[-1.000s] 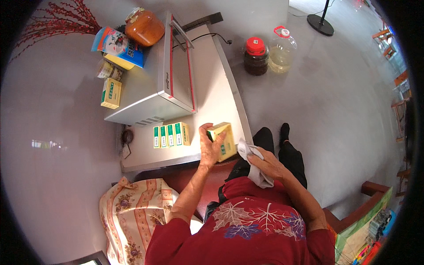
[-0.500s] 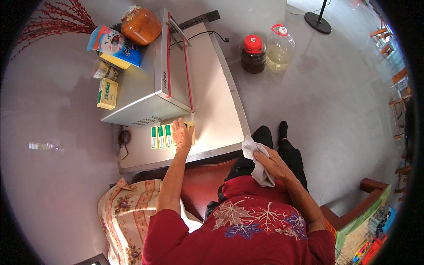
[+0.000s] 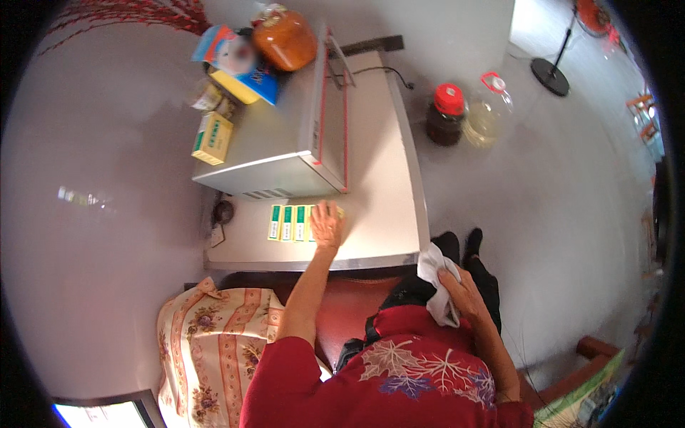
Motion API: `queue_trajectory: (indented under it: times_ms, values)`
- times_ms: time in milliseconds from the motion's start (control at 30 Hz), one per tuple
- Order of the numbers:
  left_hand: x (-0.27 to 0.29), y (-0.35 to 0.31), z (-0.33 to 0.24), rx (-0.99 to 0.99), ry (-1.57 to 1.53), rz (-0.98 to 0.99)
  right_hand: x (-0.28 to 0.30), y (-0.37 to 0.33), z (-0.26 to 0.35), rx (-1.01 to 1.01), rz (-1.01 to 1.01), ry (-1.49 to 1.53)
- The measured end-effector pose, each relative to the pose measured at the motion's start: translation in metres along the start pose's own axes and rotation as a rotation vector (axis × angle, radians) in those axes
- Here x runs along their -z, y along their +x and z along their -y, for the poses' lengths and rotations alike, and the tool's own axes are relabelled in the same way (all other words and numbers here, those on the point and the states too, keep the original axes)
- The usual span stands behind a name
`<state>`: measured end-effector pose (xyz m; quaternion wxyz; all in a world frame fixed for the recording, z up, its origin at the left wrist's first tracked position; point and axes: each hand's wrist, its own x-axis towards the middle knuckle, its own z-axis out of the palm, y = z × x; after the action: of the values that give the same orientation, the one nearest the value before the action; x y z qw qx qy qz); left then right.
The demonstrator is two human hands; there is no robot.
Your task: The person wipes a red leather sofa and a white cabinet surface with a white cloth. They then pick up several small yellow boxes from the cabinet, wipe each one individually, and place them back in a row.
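Several slim yellow boxes with green and white labels (image 3: 287,223) lie side by side in a row on the pale tabletop (image 3: 382,214). My left hand (image 3: 327,225) rests over the right end of that row, fingers stretched out and apart, partly covering the last boxes. Just beyond the row stands a silver microwave oven (image 3: 264,146). In front of my lap, my right hand (image 3: 467,292) is closed around a crumpled white cloth (image 3: 434,267), which hangs down from both sides of the grip.
On the oven are a yellow box (image 3: 213,139), a blue bag (image 3: 239,60) and a jar of orange contents (image 3: 285,39). A red-lidded dark jar (image 3: 446,114) and a clear jug (image 3: 487,114) stand on the floor. A flowered cloth (image 3: 214,335) covers something at my left.
The whole view has shifted, so the table and oven appear farther right. My left hand stays at the right end of the box row; my right hand still holds the cloth.
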<state>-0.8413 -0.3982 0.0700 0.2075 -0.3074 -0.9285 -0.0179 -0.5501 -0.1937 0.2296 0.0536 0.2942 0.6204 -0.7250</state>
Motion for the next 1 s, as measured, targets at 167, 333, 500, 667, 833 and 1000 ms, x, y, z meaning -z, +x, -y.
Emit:
queue_trajectory:
  times_ms: [167,333,500,667,833,1000]
  values:
    - [0.032,0.002,-0.013,0.121,-0.16,0.098,0.001,0.002,-0.004,-0.012,0.02,-0.02]
    - [0.069,0.007,0.02,0.329,-0.209,-0.242,0.001,0.0,-0.006,-0.018,0.02,0.0]
    - [0.139,0.091,0.098,0.426,-0.227,-0.727,0.0,0.004,-0.011,0.008,0.052,-0.005]
    - [0.157,0.159,0.182,0.632,-0.387,-0.518,-0.005,-0.002,0.003,-0.01,0.031,-0.016]
    - [0.163,0.173,0.193,0.649,-0.684,-0.422,0.001,0.003,-0.012,0.051,0.001,-0.023]
    - [0.164,0.129,0.173,0.728,-1.145,-0.605,0.001,0.002,-0.013,0.065,0.005,-0.078]
